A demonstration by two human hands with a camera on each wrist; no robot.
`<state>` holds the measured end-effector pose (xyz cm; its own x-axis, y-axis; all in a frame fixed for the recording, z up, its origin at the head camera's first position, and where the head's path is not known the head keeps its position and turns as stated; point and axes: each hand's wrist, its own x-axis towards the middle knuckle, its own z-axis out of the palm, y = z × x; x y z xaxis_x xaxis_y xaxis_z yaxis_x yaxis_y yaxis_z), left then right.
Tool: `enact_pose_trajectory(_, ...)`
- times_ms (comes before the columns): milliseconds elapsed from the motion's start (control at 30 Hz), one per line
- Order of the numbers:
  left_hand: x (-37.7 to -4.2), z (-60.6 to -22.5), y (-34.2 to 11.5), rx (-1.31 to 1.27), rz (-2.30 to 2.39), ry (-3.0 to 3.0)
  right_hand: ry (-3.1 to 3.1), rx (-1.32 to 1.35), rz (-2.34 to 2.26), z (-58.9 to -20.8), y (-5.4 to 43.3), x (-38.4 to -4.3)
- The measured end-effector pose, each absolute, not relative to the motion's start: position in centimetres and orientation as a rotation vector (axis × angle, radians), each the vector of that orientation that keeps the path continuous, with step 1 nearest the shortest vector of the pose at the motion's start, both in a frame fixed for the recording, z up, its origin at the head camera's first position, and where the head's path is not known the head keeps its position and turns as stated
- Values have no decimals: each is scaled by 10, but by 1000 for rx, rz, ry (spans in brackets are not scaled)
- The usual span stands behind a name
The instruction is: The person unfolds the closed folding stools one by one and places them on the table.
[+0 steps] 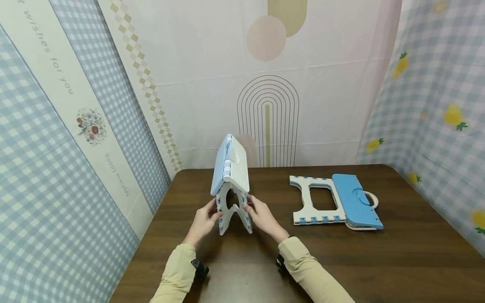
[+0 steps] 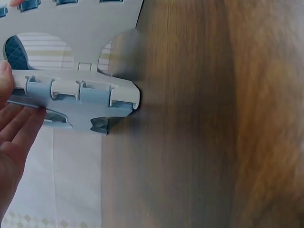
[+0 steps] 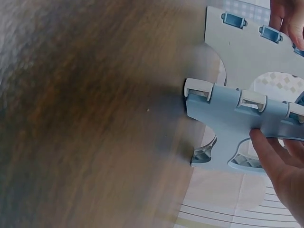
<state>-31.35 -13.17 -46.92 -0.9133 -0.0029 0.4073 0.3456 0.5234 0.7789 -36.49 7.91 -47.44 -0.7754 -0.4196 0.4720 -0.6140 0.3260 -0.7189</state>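
Note:
A blue and white folding step stool [image 1: 236,168] stands partly unfolded on the table, its two seat panels sloping like a roof above the legs. My left hand [image 1: 203,221] grips the left leg panel at its hinged edge, thumb at the front and fingers around the outside. On the opposite side, my right hand [image 1: 264,217] holds the right leg panel the same way. The left wrist view shows the leg's hinge knuckles [image 2: 66,90] beside the left fingers. From the right wrist, the blue leg face [image 3: 223,118] appears with right fingertips [image 3: 259,137] against it.
A second folding stool [image 1: 322,200], folded flat, lies to the right with its blue seat and white handle [image 1: 373,199] pointing right. The brown wooden table [image 1: 379,261] ends at a patterned cloth backdrop [image 1: 212,105]. Checked cloth [image 1: 34,160] hangs along the left side.

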Motion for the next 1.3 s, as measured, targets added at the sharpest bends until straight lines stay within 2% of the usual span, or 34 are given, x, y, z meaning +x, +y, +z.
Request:
enact_pose_trajectory(400, -322, -473, -142, -288, -1407, -2414, -2424, 949, 1389, -471, 81, -369)
enact_pose_trajectory(1300, -312, -483, -143, -279, -1357, -2394, -2469, 940, 1411, -472, 85, -361)
